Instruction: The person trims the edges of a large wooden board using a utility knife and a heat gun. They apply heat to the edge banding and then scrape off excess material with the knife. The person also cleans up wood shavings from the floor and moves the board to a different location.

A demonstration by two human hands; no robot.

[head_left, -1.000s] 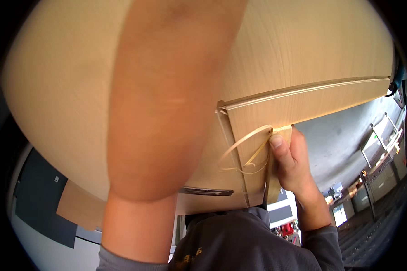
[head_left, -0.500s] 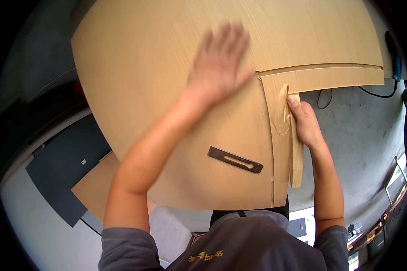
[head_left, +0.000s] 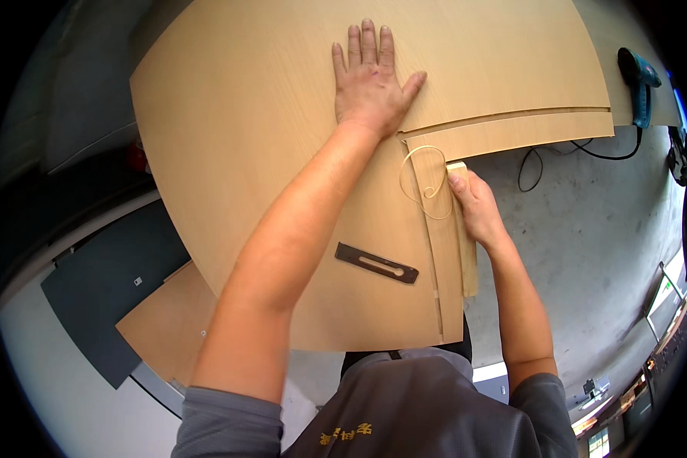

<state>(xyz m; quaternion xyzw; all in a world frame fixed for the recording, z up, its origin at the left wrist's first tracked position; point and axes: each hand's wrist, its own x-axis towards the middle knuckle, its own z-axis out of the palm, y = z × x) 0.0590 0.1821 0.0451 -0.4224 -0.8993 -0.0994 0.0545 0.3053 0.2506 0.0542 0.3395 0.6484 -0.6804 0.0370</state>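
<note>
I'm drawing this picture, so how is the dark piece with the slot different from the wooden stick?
The dark piece is nearly black; the wooden stick is pale yellowish.
The dark piece has a long slot; the stick shows none.
The dark piece lies slanted on the board; the stick is gripped in the right hand along its edge.
Both are long and narrow.

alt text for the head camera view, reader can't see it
A person's right hand grips a pale wooden bar beside a large wood-grain panel, while the left hand lies spread palm-down on it. A thin curled strip shows near the right hand; a dark slotted plate lies on the panel, closer to the body.
</note>
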